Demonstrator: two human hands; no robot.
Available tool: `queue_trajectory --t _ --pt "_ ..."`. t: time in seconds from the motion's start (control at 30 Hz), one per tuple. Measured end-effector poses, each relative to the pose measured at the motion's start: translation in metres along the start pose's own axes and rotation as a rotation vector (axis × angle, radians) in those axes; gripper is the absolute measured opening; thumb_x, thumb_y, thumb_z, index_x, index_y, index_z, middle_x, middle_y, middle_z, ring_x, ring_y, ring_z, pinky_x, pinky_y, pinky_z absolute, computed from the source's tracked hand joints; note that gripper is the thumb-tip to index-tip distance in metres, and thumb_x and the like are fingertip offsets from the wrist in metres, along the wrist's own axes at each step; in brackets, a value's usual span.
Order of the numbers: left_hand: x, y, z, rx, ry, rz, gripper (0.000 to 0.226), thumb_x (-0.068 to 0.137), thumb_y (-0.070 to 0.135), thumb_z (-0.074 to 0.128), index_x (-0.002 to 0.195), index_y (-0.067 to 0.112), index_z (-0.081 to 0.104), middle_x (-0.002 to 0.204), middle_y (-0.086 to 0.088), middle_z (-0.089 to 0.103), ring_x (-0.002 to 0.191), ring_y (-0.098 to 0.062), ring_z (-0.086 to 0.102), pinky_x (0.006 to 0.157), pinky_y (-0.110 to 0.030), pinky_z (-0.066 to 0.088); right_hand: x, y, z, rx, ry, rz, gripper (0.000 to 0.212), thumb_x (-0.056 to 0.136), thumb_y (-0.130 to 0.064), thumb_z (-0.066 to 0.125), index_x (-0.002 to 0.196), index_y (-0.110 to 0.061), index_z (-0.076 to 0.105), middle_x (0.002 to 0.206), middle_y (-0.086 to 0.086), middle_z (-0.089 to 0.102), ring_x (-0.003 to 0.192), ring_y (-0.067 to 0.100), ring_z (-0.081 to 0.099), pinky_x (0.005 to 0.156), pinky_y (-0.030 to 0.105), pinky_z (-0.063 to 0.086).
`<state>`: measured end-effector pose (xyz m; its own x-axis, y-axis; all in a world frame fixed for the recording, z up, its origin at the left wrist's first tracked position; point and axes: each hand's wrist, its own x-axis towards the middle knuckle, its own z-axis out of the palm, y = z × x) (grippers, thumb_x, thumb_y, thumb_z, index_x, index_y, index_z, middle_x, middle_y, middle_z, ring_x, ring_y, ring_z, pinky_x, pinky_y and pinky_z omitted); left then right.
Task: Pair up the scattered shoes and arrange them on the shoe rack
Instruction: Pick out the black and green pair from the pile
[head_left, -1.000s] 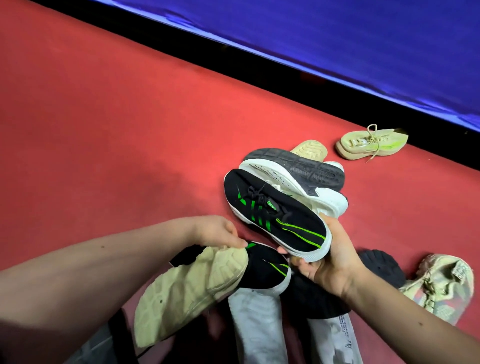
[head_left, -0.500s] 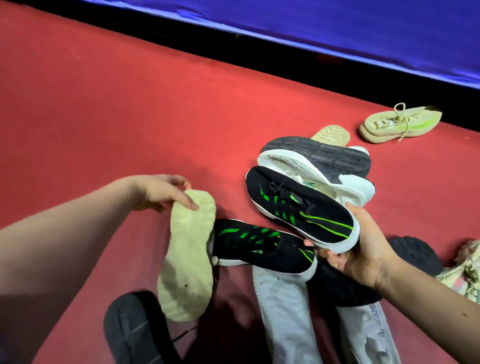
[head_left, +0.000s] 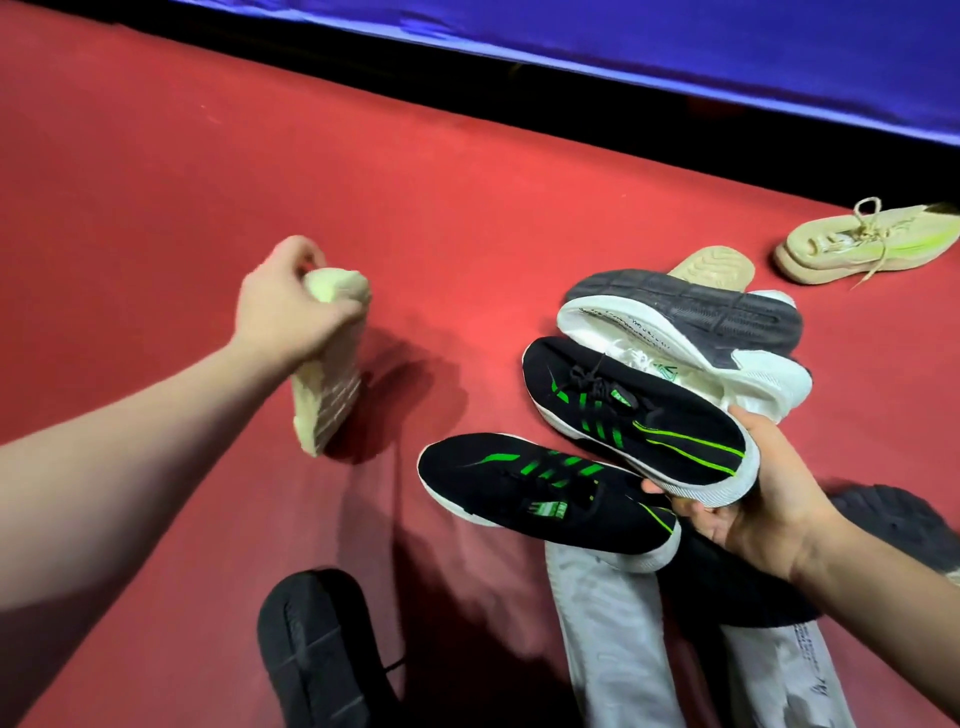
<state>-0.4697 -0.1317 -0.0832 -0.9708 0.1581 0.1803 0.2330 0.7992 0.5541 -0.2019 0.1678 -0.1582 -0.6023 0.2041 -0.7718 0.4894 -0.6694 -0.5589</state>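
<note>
Head view only.

- Your left hand (head_left: 288, 312) is curled round one end of a cream shoe (head_left: 330, 384), which hangs out over the red floor (head_left: 156, 182). The low end is blurred, so I can't tell if it touches down.
- Your right hand (head_left: 753, 504) grips the heel of a black-and-green shoe (head_left: 639, 410), fingers under the sole rim, toe pointing away from you.
- Its mate (head_left: 540, 493) lies just beside it, lower in frame, with the heel end resting on your grey trouser leg (head_left: 608, 623).
- A white shoe (head_left: 685, 332) lies tipped, grey sole up, right behind the held shoe. No mate for it shows.
- A cream sole (head_left: 711, 262) pokes out behind the white shoe. A cream-and-lime sneaker (head_left: 872, 244) sits upright, well apart, at far right.
- A black shoe (head_left: 311, 649) lies sole up near the bottom edge. A second dark sole (head_left: 904, 525) lies behind your right wrist, probably its partner.

Progress looks early.
- The black-and-green pair is as good as matched: one shoe is in hand, the other is next to it.
- The cream shoes are spread across three spots and need sorting.
- The two black shoes lie well apart.
- The shoe rack isn't in view and nothing shown is racked, so all placement is left.
</note>
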Motion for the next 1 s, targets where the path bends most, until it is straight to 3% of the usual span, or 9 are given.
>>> queue_trajectory --t 0.13,0.23,0.3,0.37,0.43,0.53,0.7,0.83,1.0 --pt "-0.022 0.031 0.013 0.276 -0.168 0.425 0.051 0.058 0.042 0.059 0.1 0.018 0.044 0.087 -0.005 0.063 0.081 -0.032 0.06 0.072 -0.037 0.047 -0.002 -0.001 0.003 0.021 -0.012 -0.001 0.052 0.08 -0.054 0.051 0.115 -0.018 0.068 0.101 0.025 0.066 0.056 0.029 0.061 0.042 0.019 0.039" --pt "-0.045 0.028 0.036 0.554 -0.485 0.702 0.059 0.062 0.067 0.053 0.101 0.024 0.043 0.093 -0.001 0.066 0.089 -0.025 0.063 0.075 -0.035 0.046 -0.002 0.0 0.0 0.02 -0.019 -0.009 0.054 0.08 -0.058 0.051 0.112 -0.019 0.069 0.094 0.022 0.071 0.085 0.037 0.056 0.046 0.02 0.039" --pt "-0.062 0.031 0.054 0.602 -0.972 0.623 0.063 0.066 0.078 0.048 0.093 0.021 0.056 0.087 0.0 0.068 0.08 -0.023 0.061 0.076 -0.03 0.047 -0.003 0.0 -0.002 0.031 -0.023 -0.016 0.055 0.079 -0.06 0.052 0.111 -0.02 0.07 0.095 0.023 0.071 0.094 0.038 0.05 0.053 0.022 0.039" --pt "-0.075 0.029 0.07 0.795 -1.442 0.415 0.062 0.075 0.075 0.043 0.087 0.018 0.064 0.086 0.001 0.069 0.075 -0.019 0.061 0.079 -0.029 0.047 -0.005 -0.001 -0.004 0.033 -0.029 -0.015 0.057 0.079 -0.061 0.051 0.114 -0.019 0.069 0.097 0.023 0.07 0.082 0.036 0.057 0.052 0.023 0.04" --pt "-0.079 0.026 0.073 1.056 -1.655 0.237 0.049 0.089 0.056 0.045 0.086 0.013 0.067 0.079 -0.005 0.061 0.061 -0.017 0.053 0.067 -0.025 0.043 -0.007 -0.002 -0.006 0.026 -0.034 -0.018 0.058 0.079 -0.06 0.051 0.117 -0.018 0.066 0.097 0.022 0.069 0.072 0.033 0.062 0.047 0.021 0.038" --pt "-0.073 0.021 0.062 1.025 -1.628 0.123 0.049 0.089 0.051 0.05 0.091 0.005 0.069 0.069 -0.006 0.056 0.054 -0.016 0.047 0.054 -0.022 0.038 -0.008 -0.004 -0.007 0.045 -0.04 -0.03 0.058 0.079 -0.058 0.054 0.118 -0.017 0.066 0.097 0.018 0.069 0.073 0.034 0.064 0.05 0.022 0.039" --pt "-0.068 0.053 0.064 -0.059 -1.197 -0.253 0.038 0.089 0.046 0.055 0.076 0.011 0.064 0.053 -0.005 0.054 0.041 -0.015 0.045 0.045 -0.021 0.035 -0.012 -0.007 0.007 0.08 -0.118 -0.011 0.056 0.083 -0.055 0.049 0.118 -0.014 0.065 0.101 0.031 0.061 0.046 0.026 0.053 0.038 0.018 0.035" --pt "-0.1 0.096 0.079 -0.481 -1.124 -0.567 0.041 0.09 0.05 0.05 0.098 0.01 0.056 0.079 -0.009 0.062 0.061 -0.019 0.059 0.055 -0.024 0.048 -0.018 -0.004 0.026 0.104 -0.227 -0.005 0.058 0.081 -0.056 0.048 0.117 -0.013 0.066 0.103 0.032 0.059 0.044 0.022 0.046 0.041 0.017 0.03" --pt "-0.117 0.11 0.093 -0.776 -0.83 -0.754 0.027 0.085 0.036 0.064 0.078 0.012 0.053 0.075 -0.007 0.063 0.067 -0.02 0.062 0.068 -0.031 0.05 -0.017 0.005 0.032 0.123 -0.35 0.025 0.07 0.085 -0.067 0.041 0.126 -0.013 0.059 0.105 0.026 0.059 0.055 0.021 0.043 0.043 0.022 0.033"
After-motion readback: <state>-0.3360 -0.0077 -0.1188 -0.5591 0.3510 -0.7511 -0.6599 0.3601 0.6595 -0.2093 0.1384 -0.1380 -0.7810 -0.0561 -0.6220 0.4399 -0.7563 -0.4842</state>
